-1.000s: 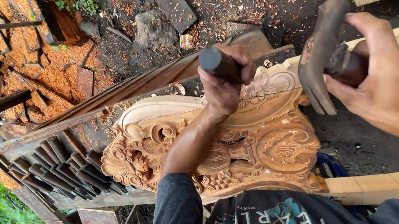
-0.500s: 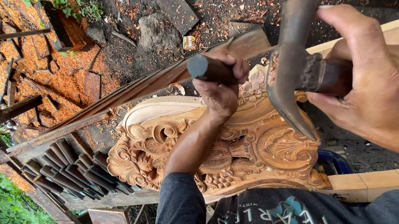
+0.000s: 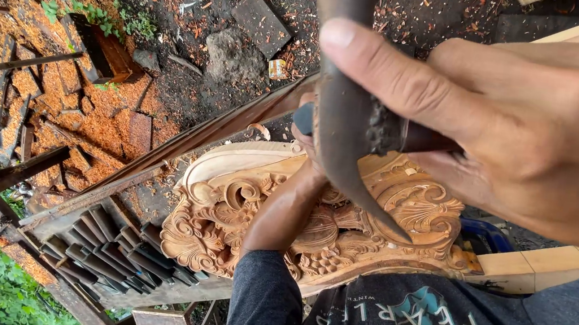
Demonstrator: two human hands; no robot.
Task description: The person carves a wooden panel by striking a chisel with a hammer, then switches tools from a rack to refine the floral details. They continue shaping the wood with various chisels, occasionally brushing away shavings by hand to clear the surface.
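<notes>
The right hand (image 3: 525, 131), raised close to the camera, grips a dark curved horn mallet (image 3: 347, 104). Beneath it the left hand (image 3: 307, 139), mostly hidden, closes on a chisel handle (image 3: 303, 117) over the pale, ornately carved wooden panel (image 3: 241, 208).

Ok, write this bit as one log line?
left hand: grips dark round-handled chisel | right hand: holds dark curved horn mallet | below: pale carved wooden panel
</notes>
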